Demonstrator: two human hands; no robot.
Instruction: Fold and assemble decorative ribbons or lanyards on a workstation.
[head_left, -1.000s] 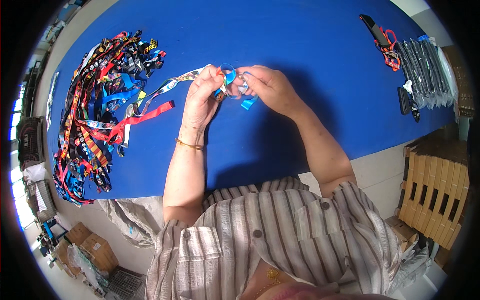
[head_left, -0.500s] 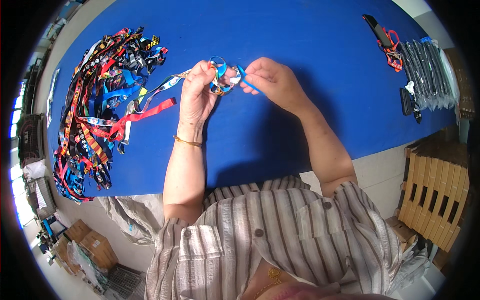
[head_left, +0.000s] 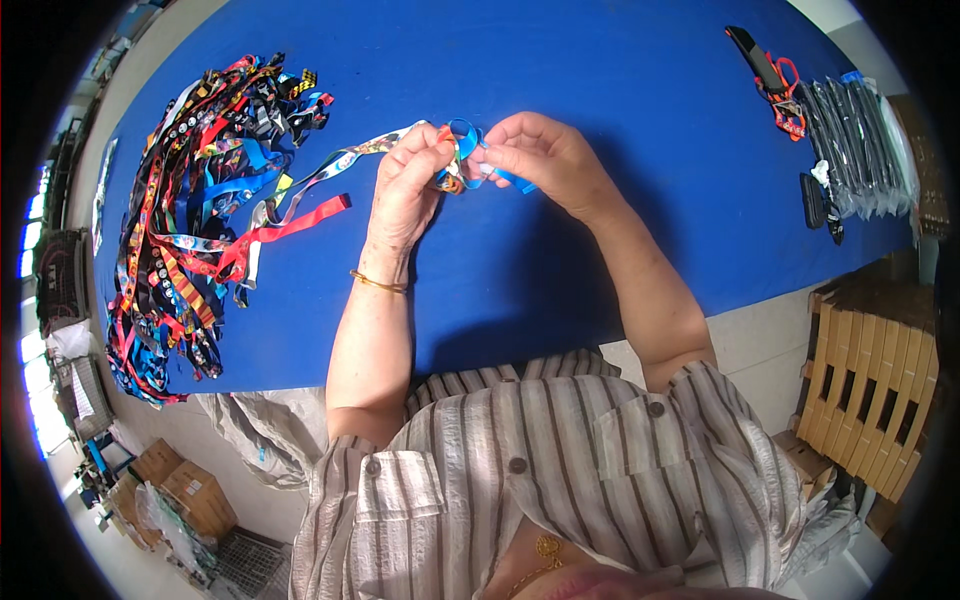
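My left hand [head_left: 408, 195] is closed on a colourful printed lanyard strap [head_left: 350, 157], bunched into small loops at the fingertips. Its band runs left from the hand to the pile. Close by on the right, my right hand [head_left: 555, 165] pinches a bright blue end [head_left: 518, 182] of strap, with thumb and forefinger together. A blue loop [head_left: 463, 133] stands up between the two hands. Fingers partly hide how the looped pieces join. A big heap of mixed lanyards [head_left: 175, 225] lies on the left of the table, and a red strap end [head_left: 320, 210] sticks out of it.
The blue table [head_left: 480, 300] spreads under my hands. At its far right lie grey items in clear bags [head_left: 850, 150], red-handled scissors [head_left: 785, 80], a black long tool [head_left: 752, 58] and a small black object [head_left: 811, 200]. Cardboard boxes [head_left: 195, 495] stand on the floor, lower left.
My left hand has shifted slightly right, and the looped strap has come with it. My right fingers have closed in nearer the blue piece, whose end now points further right.
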